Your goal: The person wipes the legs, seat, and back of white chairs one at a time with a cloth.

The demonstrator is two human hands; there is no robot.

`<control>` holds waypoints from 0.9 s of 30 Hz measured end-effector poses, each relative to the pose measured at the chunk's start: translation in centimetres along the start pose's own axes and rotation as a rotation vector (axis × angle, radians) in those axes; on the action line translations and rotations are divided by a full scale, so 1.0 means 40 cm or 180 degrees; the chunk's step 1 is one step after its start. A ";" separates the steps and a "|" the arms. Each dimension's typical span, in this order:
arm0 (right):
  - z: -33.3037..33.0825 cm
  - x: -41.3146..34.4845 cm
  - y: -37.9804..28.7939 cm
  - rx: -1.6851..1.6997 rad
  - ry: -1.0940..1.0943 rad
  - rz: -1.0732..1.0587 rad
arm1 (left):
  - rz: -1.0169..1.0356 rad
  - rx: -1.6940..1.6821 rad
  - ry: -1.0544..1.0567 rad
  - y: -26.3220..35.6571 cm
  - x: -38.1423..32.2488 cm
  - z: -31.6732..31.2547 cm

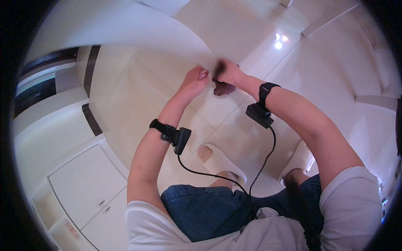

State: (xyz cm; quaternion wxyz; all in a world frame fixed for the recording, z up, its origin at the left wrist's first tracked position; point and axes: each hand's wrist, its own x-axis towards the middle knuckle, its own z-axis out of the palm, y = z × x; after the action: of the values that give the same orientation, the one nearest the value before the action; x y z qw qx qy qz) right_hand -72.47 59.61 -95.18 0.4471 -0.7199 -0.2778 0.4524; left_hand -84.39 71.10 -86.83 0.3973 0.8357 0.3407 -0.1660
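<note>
A dark reddish-brown cloth (224,89) hangs below my right hand (231,72), which grips it at the edge of a large white panel (150,31), possibly a door. A dark blurred patch covers part of that hand's fingers. Close by on the left is my left hand (196,81), its fingers curled at the same panel edge. Whether it holds anything cannot be made out. Each forearm carries a black strapped device, one on the left (182,139) and one on the right (260,114).
Black cables (204,173) run from both devices to my waist. My feet, in pale slippers (224,161), stand on glossy floor tiles (201,116). A white cabinet (88,185) with two small handles is at the lower left. Pale wall edges (329,20) rise at the upper right.
</note>
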 end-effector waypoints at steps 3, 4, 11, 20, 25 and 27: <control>-0.003 -0.011 -0.026 -0.0223 0.0253 -0.0052 | 0.0026 -0.0316 0.0064 0.004 -0.016 0.023; -0.009 -0.018 -0.033 -0.0161 0.0210 -0.0146 | 0.0121 -0.0314 0.0131 -0.006 -0.016 0.031; -0.080 -0.102 -0.209 -0.0469 0.0454 -0.1258 | 0.0461 -0.0160 -0.0055 -0.081 0.020 0.054; -0.194 -0.227 -0.465 -0.0024 0.0264 -0.1959 | 0.0515 0.0083 -0.0245 -0.032 0.019 0.042; -0.149 -0.146 -0.347 -0.0470 0.0582 -0.1808 | 0.0469 -0.0020 0.0051 0.050 -0.034 0.006; -0.104 -0.105 -0.250 -0.0676 0.0533 -0.1314 | 0.0494 -0.0585 0.0015 0.028 -0.032 0.009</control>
State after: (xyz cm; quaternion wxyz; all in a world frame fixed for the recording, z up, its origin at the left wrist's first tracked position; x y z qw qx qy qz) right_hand -70.51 59.05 -83.74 0.4734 -0.7259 -0.4269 0.2584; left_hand -84.53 69.76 -85.77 0.4831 0.8200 0.2897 -0.1009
